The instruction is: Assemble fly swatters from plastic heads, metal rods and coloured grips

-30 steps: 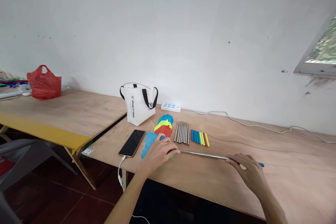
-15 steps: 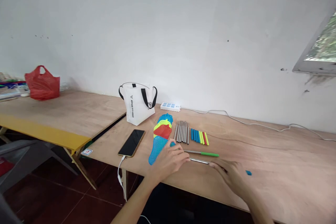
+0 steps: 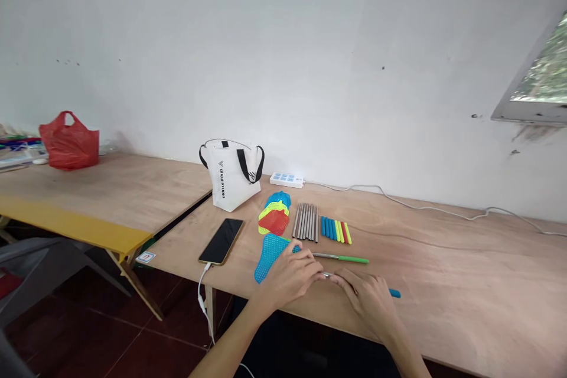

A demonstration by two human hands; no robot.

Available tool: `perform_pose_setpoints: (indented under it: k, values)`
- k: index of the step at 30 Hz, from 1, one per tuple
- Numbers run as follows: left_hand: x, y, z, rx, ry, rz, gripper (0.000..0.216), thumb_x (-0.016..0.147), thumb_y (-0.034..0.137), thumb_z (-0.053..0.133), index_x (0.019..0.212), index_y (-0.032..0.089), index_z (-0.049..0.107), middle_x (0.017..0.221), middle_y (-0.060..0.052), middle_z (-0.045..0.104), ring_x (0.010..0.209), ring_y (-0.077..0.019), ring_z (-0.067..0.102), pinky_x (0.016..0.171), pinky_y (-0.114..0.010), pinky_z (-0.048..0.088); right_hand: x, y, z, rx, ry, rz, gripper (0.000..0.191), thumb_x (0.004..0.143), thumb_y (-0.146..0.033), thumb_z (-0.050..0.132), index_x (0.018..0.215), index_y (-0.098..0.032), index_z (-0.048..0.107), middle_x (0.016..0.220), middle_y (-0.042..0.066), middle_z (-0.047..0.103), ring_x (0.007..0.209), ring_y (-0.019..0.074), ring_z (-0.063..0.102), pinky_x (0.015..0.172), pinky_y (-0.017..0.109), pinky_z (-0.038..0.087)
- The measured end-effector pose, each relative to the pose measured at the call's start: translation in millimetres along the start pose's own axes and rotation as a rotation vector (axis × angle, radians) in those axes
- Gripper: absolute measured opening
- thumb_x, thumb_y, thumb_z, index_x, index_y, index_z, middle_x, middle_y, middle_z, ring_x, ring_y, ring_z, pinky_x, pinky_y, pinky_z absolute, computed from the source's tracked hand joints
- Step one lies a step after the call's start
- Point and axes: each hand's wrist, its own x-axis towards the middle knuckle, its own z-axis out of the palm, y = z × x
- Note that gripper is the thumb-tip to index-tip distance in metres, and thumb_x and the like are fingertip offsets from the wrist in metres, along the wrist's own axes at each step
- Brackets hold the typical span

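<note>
My left hand (image 3: 295, 274) and my right hand (image 3: 365, 300) are closed close together on a thin metal rod (image 3: 328, 275) at the table's near edge. The rod carries a blue mesh swatter head (image 3: 269, 248) at its left end and a blue grip (image 3: 394, 293) at its right end. Just beyond lies a second rod with a green grip (image 3: 343, 258). Farther back are stacked blue, yellow and red swatter heads (image 3: 275, 214), a row of several metal rods (image 3: 306, 221) and a row of several coloured grips (image 3: 335, 230).
A phone (image 3: 221, 240) on a white cable lies left of the swatter heads. A white tote bag (image 3: 233, 175) and a white power strip (image 3: 287, 179) stand by the wall. A red plastic bag (image 3: 69, 140) sits on the yellow-edged table (image 3: 71, 218) at left.
My right hand has slid left along the rod until it nearly meets my left hand, and the rod between them has become much shorter. The blue head has swung nearer to me.
</note>
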Motion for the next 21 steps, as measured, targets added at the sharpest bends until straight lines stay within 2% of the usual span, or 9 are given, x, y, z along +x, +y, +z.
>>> perform_pose_setpoints:
  k: [7,12,16,19,21]
  values:
    - [-3,-6,-12,-0.065,-0.027,-0.039,0.034,0.107,0.039,0.045,0.088,0.021,0.066,0.078,0.001,0.069,0.080,-0.0159,0.061,0.096,-0.037,0.037,2,-8,2,0.021,-0.059,0.018,0.057,0.108,-0.052,0.024,0.092,-0.027,0.073,0.079,0.003,0.078,0.071,0.0198,0.073,0.057,0.025,0.038]
    - [-4,-6,-11,-0.129,-0.007,-0.082,0.032,0.103,0.043,0.053,0.086,0.021,0.068,0.076,0.002,0.069,0.077,-0.0153,0.061,0.101,-0.039,0.035,2,-8,-5,0.072,-0.095,0.015,0.050,0.107,-0.050,0.030,0.093,-0.027,0.072,0.081,0.003,0.078,0.074,0.0207,0.074,0.061,0.026,0.042]
    - [-5,-9,-9,-0.160,-0.013,-0.119,0.034,0.101,0.048,0.057,0.083,0.021,0.068,0.073,0.003,0.068,0.077,-0.0149,0.061,0.104,-0.040,0.033,3,-8,-6,0.073,-0.109,-0.016,0.052,0.108,-0.048,0.027,0.093,-0.027,0.071,0.082,0.002,0.078,0.075,0.0200,0.074,0.061,0.026,0.042]
    - [-5,-12,-10,-0.161,-0.008,-0.134,0.036,0.101,0.049,0.055,0.081,0.021,0.066,0.076,0.003,0.068,0.079,-0.0148,0.061,0.102,-0.039,0.033,2,-2,-2,0.032,-0.096,-0.035,0.055,0.108,-0.048,0.025,0.091,-0.027,0.073,0.079,0.002,0.077,0.071,0.0189,0.073,0.058,0.025,0.041]
    - [-7,-18,-14,-0.160,-0.012,-0.146,0.035,0.101,0.048,0.055,0.081,0.021,0.065,0.078,0.004,0.069,0.079,-0.0144,0.061,0.102,-0.038,0.032,0,10,0,0.015,-0.062,-0.031,0.053,0.108,-0.049,0.028,0.094,-0.027,0.074,0.085,0.003,0.078,0.073,0.0189,0.073,0.060,0.025,0.043]
